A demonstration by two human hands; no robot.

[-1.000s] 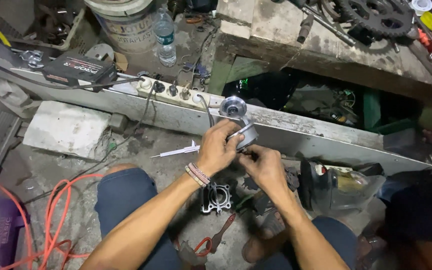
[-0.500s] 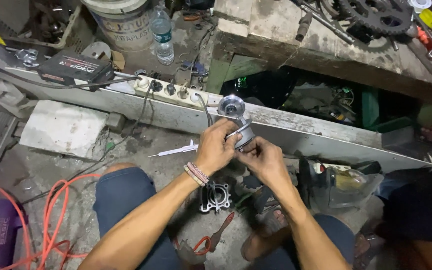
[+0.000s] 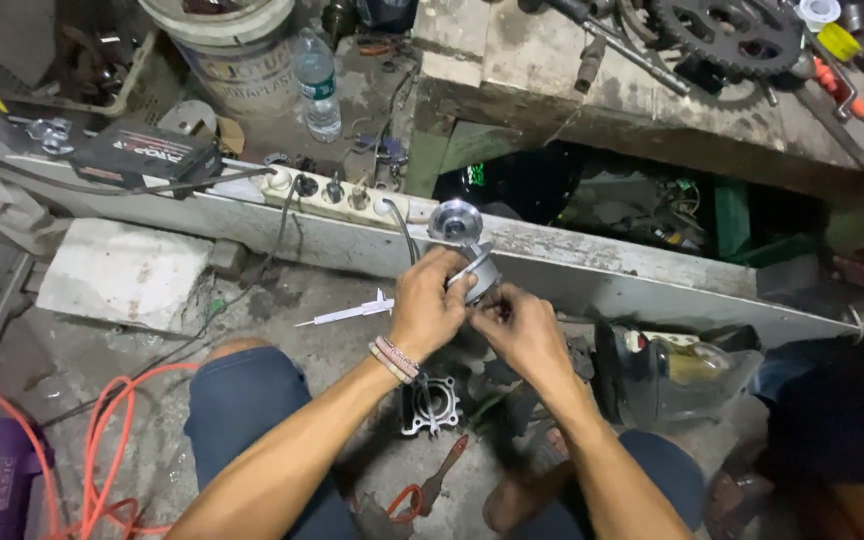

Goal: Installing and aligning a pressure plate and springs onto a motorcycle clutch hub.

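Note:
My left hand (image 3: 428,303) is wrapped around a round, silver metal engine part (image 3: 460,240) with a shiny disc-shaped top, held just in front of a long grey metal beam (image 3: 592,275). My right hand (image 3: 512,325) pinches the lower right side of the same part, fingertips against a thin metal clip on it. Both forearms reach out over my knees. Below the hands, a grey finned metal cylinder block (image 3: 430,405) lies on the dirty floor.
A white caliper (image 3: 347,312) lies on the floor left of the hands. A white power strip (image 3: 337,190) and a black battery (image 3: 147,155) rest on the beam. Orange cable (image 3: 102,420), red-handled pliers (image 3: 430,490), a bucket (image 3: 227,45), a water bottle (image 3: 317,85) and a sprocket (image 3: 727,35) surround me.
Both hands stay on the silver part with only small finger shifts. The view has drifted slightly.

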